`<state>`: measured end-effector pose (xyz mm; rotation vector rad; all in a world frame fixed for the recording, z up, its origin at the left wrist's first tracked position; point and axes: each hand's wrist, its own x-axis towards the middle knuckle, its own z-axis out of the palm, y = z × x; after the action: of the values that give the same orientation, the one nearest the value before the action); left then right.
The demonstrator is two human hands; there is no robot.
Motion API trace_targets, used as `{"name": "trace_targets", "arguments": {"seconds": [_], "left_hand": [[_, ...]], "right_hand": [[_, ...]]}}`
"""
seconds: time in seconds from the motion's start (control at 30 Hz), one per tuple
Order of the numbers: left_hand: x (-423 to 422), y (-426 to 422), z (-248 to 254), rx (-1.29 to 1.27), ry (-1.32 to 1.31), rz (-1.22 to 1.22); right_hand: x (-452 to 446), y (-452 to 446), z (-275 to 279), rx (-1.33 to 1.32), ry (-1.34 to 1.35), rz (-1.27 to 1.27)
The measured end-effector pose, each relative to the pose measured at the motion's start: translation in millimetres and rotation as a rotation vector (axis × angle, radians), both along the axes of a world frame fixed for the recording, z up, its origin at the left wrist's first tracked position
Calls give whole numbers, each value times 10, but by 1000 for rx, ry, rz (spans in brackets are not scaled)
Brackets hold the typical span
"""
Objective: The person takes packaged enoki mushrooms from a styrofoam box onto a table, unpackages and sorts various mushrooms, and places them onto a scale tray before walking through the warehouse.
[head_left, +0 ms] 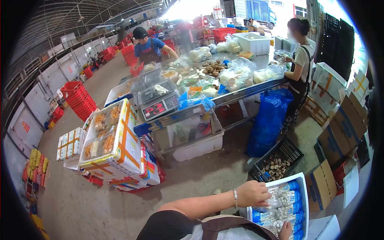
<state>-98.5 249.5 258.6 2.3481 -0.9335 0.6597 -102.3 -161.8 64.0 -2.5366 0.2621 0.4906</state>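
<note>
In the head view, the work in hand appears to be handling or arranging the packed white mushrooms (283,210), which lie in rows inside 1 white foam box (305,202) at the lower right of the frame. The packs are clear film with blue printed ends, most of those ends lined up along the box's right side.

The left arm enters from the bottom centre, slanting up to the right, with 1 bracelet (235,197) at the wrist. The left hand (253,193) is palm down over the box's upper left part, fingers bent and about half closed, their tips at the film of a pack; I cannot tell whether they grip it or only press on it.

The right hand (285,231) shows only in part at the bottom edge of the frame, beside the lower packs. Its digits point upward; how far it is open, and whether it has hold of anything, I cannot tell.

Any move from here would, I judge, call for a light touch, since the film looks thin and the stems could bend. Just above the box, 1 black crate (295,149) holds brown mushrooms (276,168).
</note>
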Motion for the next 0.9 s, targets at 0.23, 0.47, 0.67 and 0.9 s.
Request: {"name": "trace_targets", "arguments": {"seconds": [0.23,0.47,0.67,0.9], "left_hand": [[-293,409,15,8,39,131],[-183,818,-12,-64,-21,156],[153,1494,132,-151,-141,65],[323,2858,502,-171,-236,72]], "right_hand": [[-33,-107,37,-95,-176,233],[-112,58,507,-313,-378,731],[78,881,1961,-496,-103,249],[331,2785,3212,-362,-952,210]]}}
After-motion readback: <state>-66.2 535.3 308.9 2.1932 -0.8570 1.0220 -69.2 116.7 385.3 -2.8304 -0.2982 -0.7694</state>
